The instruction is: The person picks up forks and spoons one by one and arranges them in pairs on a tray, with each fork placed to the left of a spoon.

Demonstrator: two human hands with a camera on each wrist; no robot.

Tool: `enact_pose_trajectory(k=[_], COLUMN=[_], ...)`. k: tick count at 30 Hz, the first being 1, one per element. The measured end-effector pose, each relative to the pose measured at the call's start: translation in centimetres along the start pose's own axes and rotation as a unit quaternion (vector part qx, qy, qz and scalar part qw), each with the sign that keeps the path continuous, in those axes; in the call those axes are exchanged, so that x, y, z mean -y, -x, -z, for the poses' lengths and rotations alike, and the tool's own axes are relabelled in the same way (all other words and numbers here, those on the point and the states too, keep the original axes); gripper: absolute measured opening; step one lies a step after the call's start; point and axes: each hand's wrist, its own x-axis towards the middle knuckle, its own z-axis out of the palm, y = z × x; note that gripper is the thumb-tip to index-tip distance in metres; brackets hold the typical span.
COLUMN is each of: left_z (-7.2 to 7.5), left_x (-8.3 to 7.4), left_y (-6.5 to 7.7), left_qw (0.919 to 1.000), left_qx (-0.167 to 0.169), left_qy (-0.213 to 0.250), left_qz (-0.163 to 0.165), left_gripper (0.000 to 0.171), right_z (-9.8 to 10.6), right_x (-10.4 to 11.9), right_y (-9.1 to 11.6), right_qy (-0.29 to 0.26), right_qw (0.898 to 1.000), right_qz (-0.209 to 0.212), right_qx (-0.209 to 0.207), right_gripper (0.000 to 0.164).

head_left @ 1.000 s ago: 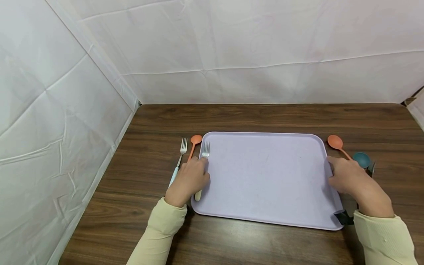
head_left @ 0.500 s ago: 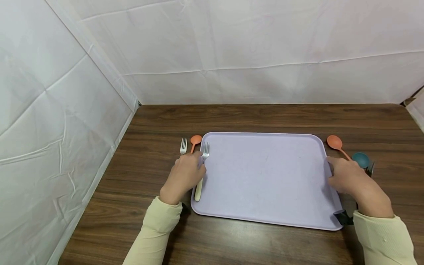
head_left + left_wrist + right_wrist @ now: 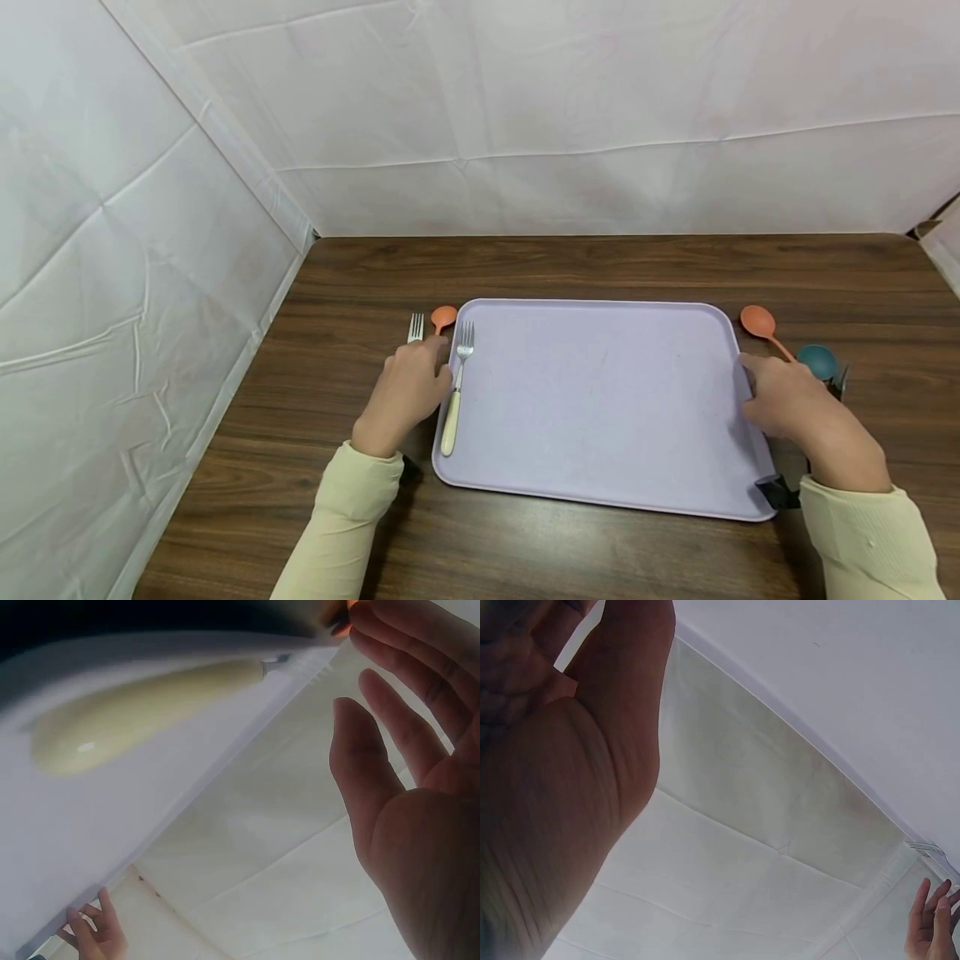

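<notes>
In the head view my left hand [image 3: 405, 387] hovers by the left edge of a lilac tray [image 3: 600, 400], partly covering a light-handled fork [image 3: 416, 327] and an orange spoon [image 3: 444, 317]. The left wrist view shows its thumb apart from loosely extended fingers [image 3: 405, 727], holding nothing, with a bit of orange beside the fingertips. Inside the tray's left rim lies another fork [image 3: 451, 421], metal tines and cream handle. On the opposite side, my right hand [image 3: 795, 400] rests at the right rim, index finger and thumb touching the tray's edge; its other fingers are largely hidden.
Right of the tray, another orange spoon [image 3: 759, 322], a teal spoon [image 3: 817, 362] and a dark-handled utensil with metal tips [image 3: 842, 383] lie partly behind the right hand. White sheeting [image 3: 525, 108] rises behind and left of the brown wooden table [image 3: 600, 267].
My left hand has left the cream-handled fork on the tray and shifted left and slightly up, over the spoon and fork on the table. The right hand has stayed in place.
</notes>
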Motion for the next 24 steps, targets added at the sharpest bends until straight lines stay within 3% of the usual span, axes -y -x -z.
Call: enact_pose_trajectory(k=[16, 24], left_z=[-0.2, -0.6], left_x=[0.5, 1.2], left_y=[-0.6, -0.9], left_qw=[0.9998, 0.9994], left_qx=[0.004, 0.002], left_qy=[-0.015, -0.036], left_qz=[0.013, -0.002], left_gripper=[0.041, 0.029], right_z=[0.0, 0.0], right_x=[0.1, 0.2], right_y=[0.1, 0.1], right_qy=[-0.005, -0.002], right_qw=[1.000, 1.000], right_qz=[-0.004, -0.010], right_qx=[0.004, 0.006], right_gripper=[0.064, 0.064])
